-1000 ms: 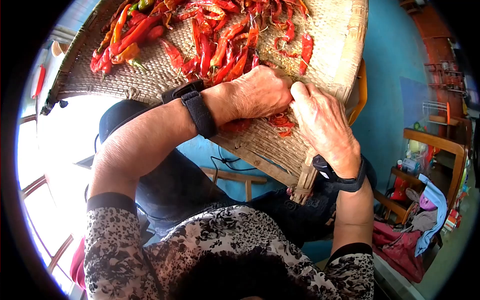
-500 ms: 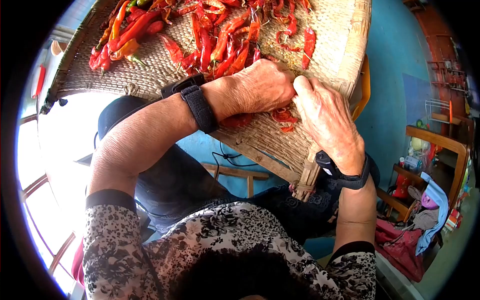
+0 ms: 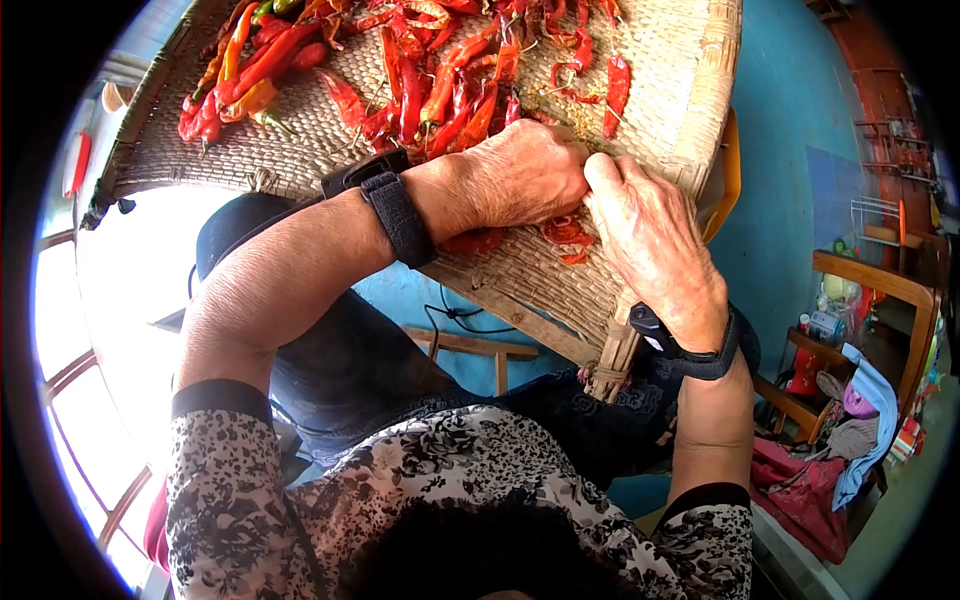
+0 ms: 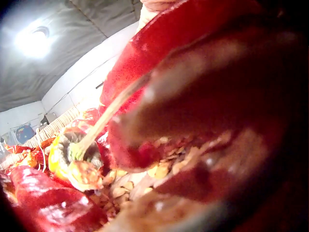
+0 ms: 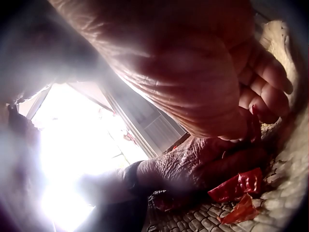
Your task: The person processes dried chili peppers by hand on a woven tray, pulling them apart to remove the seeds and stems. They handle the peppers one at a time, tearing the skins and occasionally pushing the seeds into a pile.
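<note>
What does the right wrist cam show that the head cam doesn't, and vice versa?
Only right wrist: the palm side and curled fingers of the right hand, with a red piece at them.

Only head: the main heap of red peppers, the blue wall and the light blue cloth at far right.

Both: the two hands together, the left hand with its wrist strap, the woven tray and loose pepper scraps beside the hands.
</note>
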`<state>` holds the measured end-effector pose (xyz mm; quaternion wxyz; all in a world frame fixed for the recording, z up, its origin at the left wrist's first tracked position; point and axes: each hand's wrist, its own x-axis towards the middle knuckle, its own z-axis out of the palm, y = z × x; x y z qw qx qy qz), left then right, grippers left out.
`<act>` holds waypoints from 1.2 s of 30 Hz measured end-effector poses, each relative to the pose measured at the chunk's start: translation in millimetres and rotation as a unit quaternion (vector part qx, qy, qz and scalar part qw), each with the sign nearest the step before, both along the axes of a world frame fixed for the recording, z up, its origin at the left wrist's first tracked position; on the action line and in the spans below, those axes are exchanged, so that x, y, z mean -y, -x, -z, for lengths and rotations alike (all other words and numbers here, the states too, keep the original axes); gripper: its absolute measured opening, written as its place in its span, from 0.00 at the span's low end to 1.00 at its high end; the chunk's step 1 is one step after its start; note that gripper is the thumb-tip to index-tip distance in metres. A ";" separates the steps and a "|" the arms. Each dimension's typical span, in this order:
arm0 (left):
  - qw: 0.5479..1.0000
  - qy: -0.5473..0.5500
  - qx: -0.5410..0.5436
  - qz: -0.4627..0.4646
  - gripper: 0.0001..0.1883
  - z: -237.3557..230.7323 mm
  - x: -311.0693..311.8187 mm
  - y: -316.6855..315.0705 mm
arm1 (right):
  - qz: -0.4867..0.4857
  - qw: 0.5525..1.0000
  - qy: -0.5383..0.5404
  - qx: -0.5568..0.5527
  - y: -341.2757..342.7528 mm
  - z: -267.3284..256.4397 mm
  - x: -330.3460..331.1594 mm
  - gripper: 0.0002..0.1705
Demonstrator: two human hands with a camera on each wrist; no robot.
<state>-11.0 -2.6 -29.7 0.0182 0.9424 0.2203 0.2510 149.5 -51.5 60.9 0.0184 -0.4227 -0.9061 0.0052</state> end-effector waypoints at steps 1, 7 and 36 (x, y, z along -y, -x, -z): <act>1.000 0.005 0.008 0.005 0.10 0.1 -0.4 0.0 | 0.001 1.000 0.003 0.001 0.0 -0.4 -0.1 0.13; 1.000 0.022 0.003 0.004 0.10 -1.0 0.2 0.0 | 0.000 1.000 0.003 0.004 -1.0 -0.2 -0.6 0.13; 1.000 0.023 0.002 0.009 0.10 -3.3 0.3 0.5 | 0.001 1.000 0.000 0.008 -2.0 1.5 -0.3 0.13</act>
